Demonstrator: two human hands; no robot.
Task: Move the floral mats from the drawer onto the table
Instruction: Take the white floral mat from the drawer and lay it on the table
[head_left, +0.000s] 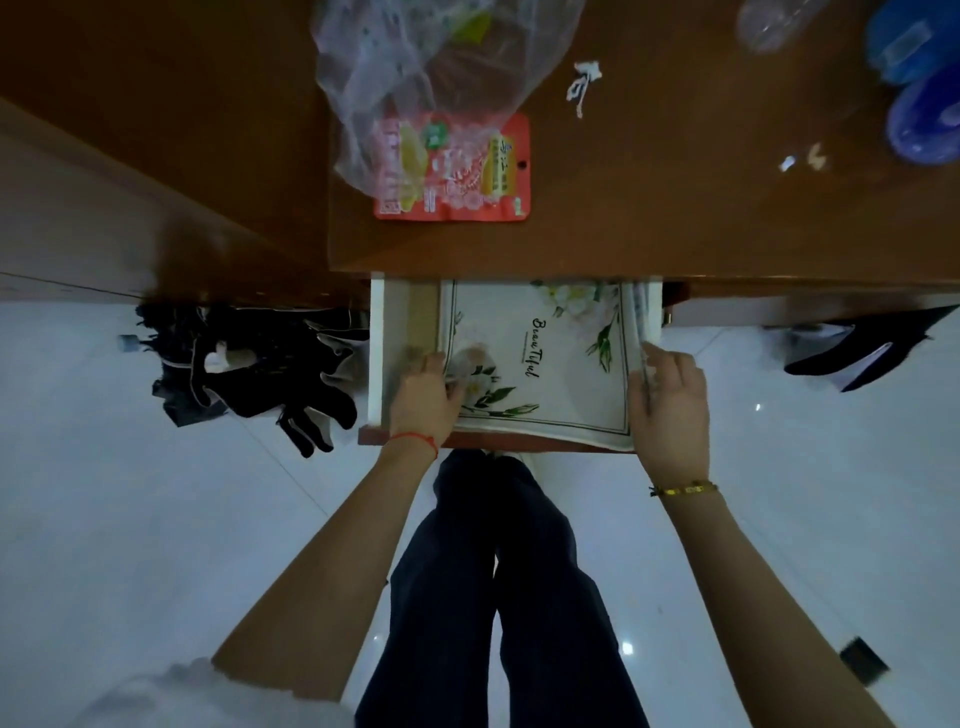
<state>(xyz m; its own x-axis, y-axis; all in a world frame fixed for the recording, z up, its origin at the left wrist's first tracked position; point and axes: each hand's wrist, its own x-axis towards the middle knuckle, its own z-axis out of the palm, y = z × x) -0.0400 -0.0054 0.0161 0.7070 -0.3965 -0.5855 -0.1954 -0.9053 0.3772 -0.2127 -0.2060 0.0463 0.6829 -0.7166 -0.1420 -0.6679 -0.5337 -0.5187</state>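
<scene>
The floral mats, white with green leaves and the word "Beautiful", lie stacked in the open drawer under the brown table. My left hand grips the stack's left edge, fingers curled under it. The right edge is held by my right hand, thumb on top and fingers beneath. The stack's near right corner hangs over the drawer front. Its far end is hidden under the tabletop.
On the table lie a red snack packet under a clear plastic bag, a white scrap and blue plastic items at the far right. Dark clothes lie on the white floor left of the drawer.
</scene>
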